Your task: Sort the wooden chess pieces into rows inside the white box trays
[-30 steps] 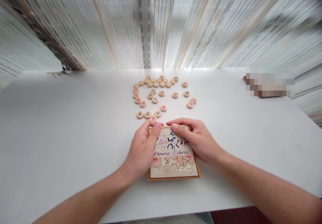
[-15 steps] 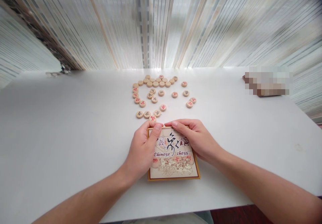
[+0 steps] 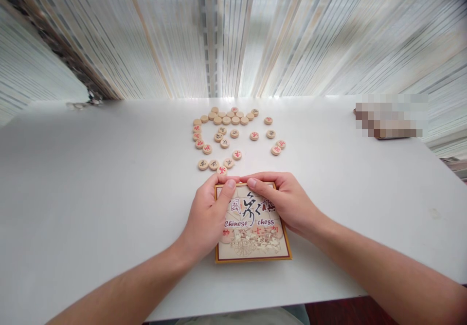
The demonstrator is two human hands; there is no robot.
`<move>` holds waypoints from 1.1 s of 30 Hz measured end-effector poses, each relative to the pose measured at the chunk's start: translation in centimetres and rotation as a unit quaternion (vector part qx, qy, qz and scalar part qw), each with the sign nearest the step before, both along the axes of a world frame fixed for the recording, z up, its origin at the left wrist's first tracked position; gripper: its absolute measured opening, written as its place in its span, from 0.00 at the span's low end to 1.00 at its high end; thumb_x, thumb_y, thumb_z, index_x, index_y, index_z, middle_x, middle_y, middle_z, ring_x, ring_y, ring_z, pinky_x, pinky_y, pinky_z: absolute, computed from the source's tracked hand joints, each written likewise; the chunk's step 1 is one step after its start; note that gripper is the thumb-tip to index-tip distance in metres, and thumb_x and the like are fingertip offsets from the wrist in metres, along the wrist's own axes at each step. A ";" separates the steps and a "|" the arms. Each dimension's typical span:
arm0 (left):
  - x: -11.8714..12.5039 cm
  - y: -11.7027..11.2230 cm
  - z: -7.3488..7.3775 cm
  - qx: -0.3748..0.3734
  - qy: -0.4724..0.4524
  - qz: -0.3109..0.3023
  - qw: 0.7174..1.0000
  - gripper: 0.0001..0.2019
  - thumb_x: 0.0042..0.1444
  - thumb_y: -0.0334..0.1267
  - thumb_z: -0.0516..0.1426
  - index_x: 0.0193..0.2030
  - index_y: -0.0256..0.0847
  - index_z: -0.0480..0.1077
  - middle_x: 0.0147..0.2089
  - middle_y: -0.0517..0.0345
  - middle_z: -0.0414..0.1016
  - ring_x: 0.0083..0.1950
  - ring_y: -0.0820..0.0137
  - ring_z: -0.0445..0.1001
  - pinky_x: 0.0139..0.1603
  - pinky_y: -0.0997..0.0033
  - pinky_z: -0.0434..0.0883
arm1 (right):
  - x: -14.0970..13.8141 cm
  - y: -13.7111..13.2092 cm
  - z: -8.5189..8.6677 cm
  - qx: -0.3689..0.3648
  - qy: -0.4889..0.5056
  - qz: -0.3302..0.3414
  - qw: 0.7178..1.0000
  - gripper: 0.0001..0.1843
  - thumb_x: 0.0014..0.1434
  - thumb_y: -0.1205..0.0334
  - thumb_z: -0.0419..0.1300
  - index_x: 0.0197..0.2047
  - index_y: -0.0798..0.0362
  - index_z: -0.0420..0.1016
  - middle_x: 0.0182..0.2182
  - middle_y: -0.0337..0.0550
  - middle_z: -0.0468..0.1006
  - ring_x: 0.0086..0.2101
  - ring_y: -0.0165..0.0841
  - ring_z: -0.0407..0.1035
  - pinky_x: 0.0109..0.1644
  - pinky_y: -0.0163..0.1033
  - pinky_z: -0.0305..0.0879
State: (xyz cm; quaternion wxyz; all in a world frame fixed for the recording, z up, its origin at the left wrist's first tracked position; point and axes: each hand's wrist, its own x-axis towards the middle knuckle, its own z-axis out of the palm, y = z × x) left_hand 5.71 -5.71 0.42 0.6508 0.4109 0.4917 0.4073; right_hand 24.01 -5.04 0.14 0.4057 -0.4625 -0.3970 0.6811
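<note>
2-handed hold on the box [image 3: 253, 225] barely shifts

Very little has changed over the last 1 second. The gap between the 2 index fingertips, visible 1 second ago along the far edge of the box, has closed, so they now touch or nearly touch. The box keeps its place at the lower middle of the frame, and the pieces [image 3: 237, 155] show no clear move among themselves. That suggests a steady hold, with only a small adjustment of the fingers.

The left hand [image 3: 207, 210] grasps the upper left corner of the box, its thumb [image 3: 226, 189] pressed on the printed face and its index finger along the far edge. The right hand [image 3: 295, 206] grasps the upper right corner, its thumb [image 3: 256, 185] also on the face. The other fingers are mostly hidden, so I cannot tell how far they reach underneath. The box lies between the 2 hands, its "Chinese chess" print upward, its near edge free of fingers. Whether it rests on the table [image 3: 109, 193] or sits slightly raised, I cannot tell.

Just beyond the left index finger, at the centre of the frame, is a red piece [image 3: 222, 170]; contact is unclear. Behind it sit 3 black pieces [image 3: 213, 165] in a row. Farther up, plain discs [image 3: 226, 120] cluster together.
</note>
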 end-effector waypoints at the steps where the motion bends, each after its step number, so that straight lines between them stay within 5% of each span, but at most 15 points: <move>1: 0.0 0.0 0.0 0.000 -0.001 -0.003 1.000 0.15 0.69 0.51 0.62 0.45 0.41 0.73 0.40 0.54 0.83 0.39 0.66 0.82 0.39 0.70 0.77 | 0.0 0.0 0.0 0.002 -0.003 0.001 1.000 0.20 0.62 0.45 0.74 0.50 0.49 0.91 0.40 0.50 0.90 0.42 0.44 0.84 0.47 0.48 0.80; 9: 0.0 -0.1 0.2 0.015 0.016 -0.008 1.000 0.15 0.69 0.51 0.61 0.42 0.42 0.70 0.36 0.58 0.80 0.36 0.68 0.79 0.35 0.72 0.75 | 0.2 -0.1 -0.3 0.029 -0.076 -0.009 0.997 0.19 0.64 0.44 0.71 0.49 0.50 0.91 0.39 0.49 0.89 0.39 0.42 0.83 0.41 0.45 0.78; 33: 0.1 0.0 0.0 -0.029 -0.015 0.000 0.999 0.16 0.68 0.53 0.63 0.40 0.42 0.70 0.35 0.58 0.80 0.35 0.69 0.79 0.35 0.72 0.75 | 0.3 0.1 -0.1 -0.014 -0.015 0.012 1.000 0.20 0.63 0.44 0.72 0.48 0.52 0.89 0.36 0.48 0.88 0.35 0.38 0.82 0.41 0.43 0.77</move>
